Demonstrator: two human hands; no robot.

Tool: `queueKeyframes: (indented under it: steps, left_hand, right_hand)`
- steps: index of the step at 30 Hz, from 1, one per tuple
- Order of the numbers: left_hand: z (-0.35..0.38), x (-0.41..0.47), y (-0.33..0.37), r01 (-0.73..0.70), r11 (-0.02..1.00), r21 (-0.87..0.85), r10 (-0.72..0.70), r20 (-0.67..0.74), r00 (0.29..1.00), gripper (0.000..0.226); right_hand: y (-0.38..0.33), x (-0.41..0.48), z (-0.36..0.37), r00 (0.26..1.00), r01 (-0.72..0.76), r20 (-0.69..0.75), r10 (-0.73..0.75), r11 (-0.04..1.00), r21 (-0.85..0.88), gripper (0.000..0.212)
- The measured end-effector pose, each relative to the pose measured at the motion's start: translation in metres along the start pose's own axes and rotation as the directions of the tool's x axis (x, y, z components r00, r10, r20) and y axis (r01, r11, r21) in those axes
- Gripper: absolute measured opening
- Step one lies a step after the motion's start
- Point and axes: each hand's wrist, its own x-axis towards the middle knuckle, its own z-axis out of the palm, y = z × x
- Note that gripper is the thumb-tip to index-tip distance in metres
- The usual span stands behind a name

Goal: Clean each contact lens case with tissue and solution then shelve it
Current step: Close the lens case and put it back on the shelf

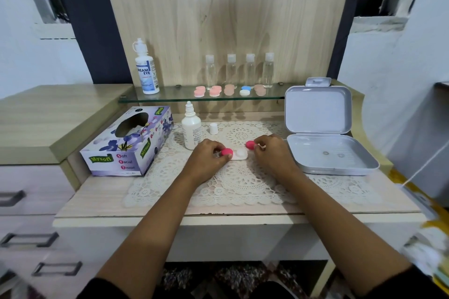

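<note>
A white contact lens case (240, 154) lies on the lace mat (233, 184) in the middle of the table. My left hand (208, 156) grips its left pink cap (227, 152), which sits on the case. My right hand (272, 153) holds the other pink cap (250, 145) lifted off, so the right well shows white. An uncapped white solution bottle (192, 126) stands just behind my left hand, its small white cap (213, 128) beside it. The tissue box (128, 143) lies at the left. Several cases (229, 90) sit on the glass shelf (170, 97).
A grey plastic box (323, 138) lies open at the right, lid raised. On the shelf stand a Dream Eye bottle (146, 68) and several small clear bottles (240, 70). A drawer unit (31, 201) stands at the left.
</note>
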Motion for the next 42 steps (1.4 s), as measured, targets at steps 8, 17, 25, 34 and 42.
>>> queueKeyframes:
  steps: [8, 17, 25, 34, 42]
  left_hand:
    - [-0.001, -0.002, 0.002, -0.018, 1.000, -0.007, 0.018, -0.003, 1.000, 0.025]
    - [0.000, -0.001, 0.000, -0.029, 0.999, -0.012, 0.029, -0.010, 1.000, 0.026]
    - [0.002, 0.001, -0.003, -0.017, 1.000, 0.007, 0.017, -0.009, 1.000, 0.028]
    - [0.005, 0.003, -0.009, -0.003, 1.000, 0.018, 0.003, -0.002, 1.000, 0.028]
    - [0.007, 0.005, -0.012, 0.002, 1.000, 0.015, -0.002, -0.006, 1.000, 0.025]
  right_hand:
    - [0.001, 0.018, -0.006, 0.984, -0.028, 0.172, 0.048, 0.993, -0.115, 0.033]
    - [0.003, 0.020, 0.004, 0.981, 0.059, 0.192, -0.029, 0.986, -0.153, 0.030]
    - [0.006, 0.007, 0.001, 0.994, 0.004, 0.103, -0.018, 0.992, 0.128, 0.026]
    - [0.010, -0.002, 0.010, 0.977, 0.144, 0.139, -0.164, 0.979, 0.146, 0.027]
    - [0.011, -0.002, 0.017, 0.972, 0.196, 0.127, -0.198, 0.980, 0.030, 0.027]
